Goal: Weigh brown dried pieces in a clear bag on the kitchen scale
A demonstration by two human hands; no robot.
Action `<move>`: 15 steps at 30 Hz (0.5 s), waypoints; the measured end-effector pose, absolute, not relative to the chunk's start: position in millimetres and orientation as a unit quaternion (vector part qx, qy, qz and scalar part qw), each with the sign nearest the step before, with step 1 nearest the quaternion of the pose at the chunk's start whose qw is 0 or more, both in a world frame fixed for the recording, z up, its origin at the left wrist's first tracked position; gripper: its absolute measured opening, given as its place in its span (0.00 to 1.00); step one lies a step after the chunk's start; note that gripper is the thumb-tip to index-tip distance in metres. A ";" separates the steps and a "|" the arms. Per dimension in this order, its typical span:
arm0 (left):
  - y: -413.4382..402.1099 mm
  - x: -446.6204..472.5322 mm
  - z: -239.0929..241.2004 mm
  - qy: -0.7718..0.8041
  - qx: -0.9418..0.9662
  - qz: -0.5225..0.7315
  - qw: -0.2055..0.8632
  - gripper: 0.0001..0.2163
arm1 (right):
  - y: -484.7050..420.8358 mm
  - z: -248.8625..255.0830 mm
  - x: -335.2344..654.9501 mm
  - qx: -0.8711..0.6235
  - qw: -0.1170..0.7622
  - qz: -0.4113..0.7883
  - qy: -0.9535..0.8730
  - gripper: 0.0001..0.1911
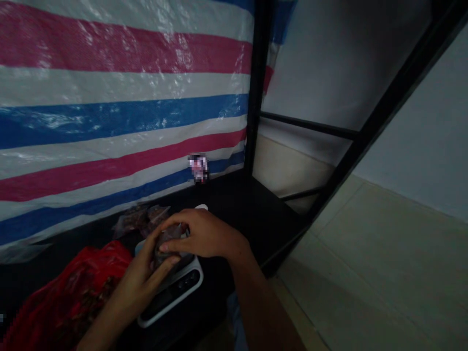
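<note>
Nearest, a red bag (107, 258) of brown pieces (103, 288) lies beside the left forearm (117, 307); a low sweep of that arm could snag it and spill some onto the black shelf (234, 204). Past it, above the white-rimmed scale (199, 277), the left hand (144, 275) and right hand (204, 234) cup 1 small clear bag (170, 236) between them. Whether it is sealed I cannot tell; squeezing a loose mouth could push contents out, and resting wrists would skew a reading. Farther back, 2 filled bags (131, 219) sit close enough for knuckles to nudge.

A translucent bag (171, 235) is over a scale (180, 288).
</note>
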State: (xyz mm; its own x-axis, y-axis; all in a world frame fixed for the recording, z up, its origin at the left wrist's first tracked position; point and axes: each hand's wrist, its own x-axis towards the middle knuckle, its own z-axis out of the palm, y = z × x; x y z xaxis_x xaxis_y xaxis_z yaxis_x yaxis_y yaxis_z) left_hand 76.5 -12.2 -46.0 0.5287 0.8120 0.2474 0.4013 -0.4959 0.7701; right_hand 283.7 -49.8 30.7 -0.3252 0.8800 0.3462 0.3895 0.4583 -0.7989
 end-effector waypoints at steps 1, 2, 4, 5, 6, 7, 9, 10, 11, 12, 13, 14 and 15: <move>-11.8 79.0 -47.2 0.371 0.808 0.315 0.333 0.32 | -50.8 31.6 285.1 -0.419 0.402 0.306 -0.754 0.11; -11.5 81.6 -47.6 0.366 0.808 0.322 0.331 0.33 | -52.0 32.7 286.5 -0.418 0.404 0.307 -0.753 0.11; -11.6 87.3 -46.5 0.359 0.809 0.332 0.326 0.32 | -54.2 34.7 289.3 -0.418 0.406 0.309 -0.751 0.12; -11.9 90.1 -45.4 0.358 0.809 0.335 0.324 0.32 | -55.2 35.5 290.7 -0.418 0.407 0.313 -0.750 0.13; -12.3 92.7 -44.2 0.359 0.808 0.337 0.323 0.32 | -56.2 35.9 291.9 -0.418 0.406 0.316 -0.749 0.14; -12.8 95.1 -43.2 0.359 0.808 0.338 0.324 0.32 | -57.0 36.1 293.0 -0.418 0.405 0.319 -0.748 0.16; -13.6 98.7 -42.0 0.360 0.808 0.336 0.324 0.34 | -58.7 35.2 294.8 -0.423 0.400 0.324 -0.746 0.18; -13.7 99.9 -41.8 0.361 0.809 0.334 0.322 0.35 | -59.4 34.3 295.4 -0.426 0.396 0.327 -0.745 0.19; -13.7 100.6 -41.8 0.364 0.808 0.333 0.321 0.36 | -60.2 33.2 295.9 -0.428 0.393 0.330 -0.744 0.19; -13.4 100.9 -41.9 0.367 0.807 0.334 0.320 0.37 | -60.8 32.0 296.1 -0.432 0.393 0.333 -0.741 0.19; -13.0 100.8 -41.8 0.370 0.804 0.336 0.322 0.38 | -61.2 30.7 296.1 -0.435 0.395 0.336 -0.736 0.18; -12.5 100.3 -41.6 0.372 0.800 0.340 0.326 0.38 | -61.4 29.4 295.8 -0.438 0.398 0.339 -0.732 0.18; -11.9 99.5 -41.0 0.373 0.795 0.345 0.330 0.38 | -61.2 28.1 295.2 -0.439 0.403 0.342 -0.727 0.17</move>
State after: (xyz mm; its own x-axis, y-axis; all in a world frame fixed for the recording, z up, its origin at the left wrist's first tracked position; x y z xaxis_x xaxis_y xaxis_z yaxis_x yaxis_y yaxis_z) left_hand 99.5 -11.9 -41.0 0.4832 0.8215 0.3028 0.3662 -0.5038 0.7824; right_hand 295.2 -61.2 28.1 -0.2899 0.9136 0.2852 0.3632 0.3807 -0.8504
